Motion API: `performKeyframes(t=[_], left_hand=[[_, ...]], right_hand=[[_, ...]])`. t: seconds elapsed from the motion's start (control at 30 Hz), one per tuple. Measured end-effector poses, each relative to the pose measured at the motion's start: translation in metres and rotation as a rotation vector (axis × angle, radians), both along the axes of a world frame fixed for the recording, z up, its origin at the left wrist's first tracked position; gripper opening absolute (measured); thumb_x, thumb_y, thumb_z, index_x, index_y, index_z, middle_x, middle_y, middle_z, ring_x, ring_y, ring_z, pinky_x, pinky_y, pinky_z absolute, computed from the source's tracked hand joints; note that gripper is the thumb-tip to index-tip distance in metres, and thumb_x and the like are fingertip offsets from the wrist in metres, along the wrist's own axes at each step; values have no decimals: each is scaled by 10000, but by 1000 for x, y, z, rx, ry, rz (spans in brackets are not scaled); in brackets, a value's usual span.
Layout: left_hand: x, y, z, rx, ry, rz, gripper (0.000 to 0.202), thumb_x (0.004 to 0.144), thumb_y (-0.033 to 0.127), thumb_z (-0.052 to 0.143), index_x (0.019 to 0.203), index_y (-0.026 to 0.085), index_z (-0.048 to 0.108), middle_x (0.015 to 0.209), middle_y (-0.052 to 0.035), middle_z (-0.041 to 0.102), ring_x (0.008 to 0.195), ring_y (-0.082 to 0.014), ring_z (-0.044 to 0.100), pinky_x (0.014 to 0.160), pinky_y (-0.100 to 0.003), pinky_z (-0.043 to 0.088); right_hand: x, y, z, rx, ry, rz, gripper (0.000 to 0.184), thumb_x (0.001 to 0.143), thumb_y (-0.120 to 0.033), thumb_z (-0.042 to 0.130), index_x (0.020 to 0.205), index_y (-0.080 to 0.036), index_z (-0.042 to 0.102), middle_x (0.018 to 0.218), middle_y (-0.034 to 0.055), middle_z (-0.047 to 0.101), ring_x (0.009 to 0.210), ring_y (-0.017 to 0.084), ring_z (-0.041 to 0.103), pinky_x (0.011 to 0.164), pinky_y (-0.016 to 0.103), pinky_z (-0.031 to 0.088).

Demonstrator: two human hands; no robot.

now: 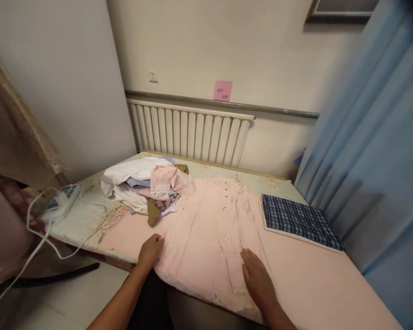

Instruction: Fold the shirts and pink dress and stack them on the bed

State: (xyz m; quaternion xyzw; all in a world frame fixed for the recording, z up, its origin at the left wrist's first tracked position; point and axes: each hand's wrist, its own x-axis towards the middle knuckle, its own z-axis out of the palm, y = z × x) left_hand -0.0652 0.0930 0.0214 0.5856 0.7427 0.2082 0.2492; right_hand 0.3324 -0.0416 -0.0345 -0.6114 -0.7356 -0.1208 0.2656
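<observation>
A pale pink button-front blouse with cut-out flower embroidery lies spread on the table, its collar towards the wall. My left hand is closed at the blouse's left edge, fingers curled on the cloth. On the right side, my right hand lies with fingers stretched out over the folded-in sleeve and side. Beyond my left hand is a heap of crumpled clothes, white, pink, blue and olive. Folded flat to the right is a dark blue checked cloth, with a white layer beneath it.
The table carries a pink cover over a flowered cloth. A white power strip with trailing cords sits at the left corner. A radiator stands behind the table, and a blue curtain hangs along the right side.
</observation>
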Motion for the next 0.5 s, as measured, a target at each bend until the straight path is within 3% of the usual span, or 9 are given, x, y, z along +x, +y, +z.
performKeyframes(t=[0.5], left_hand=[[8,5,13,54,-114,-49,84,713,236,461,634,211,447,566,60,435,570,-111,446,522,-228,295]], right_hand=[[0,0,1,-7,1,-11,378,913,-227,410,1248,-178,577,1306,75,576,1257,233,488,1052,436,426]])
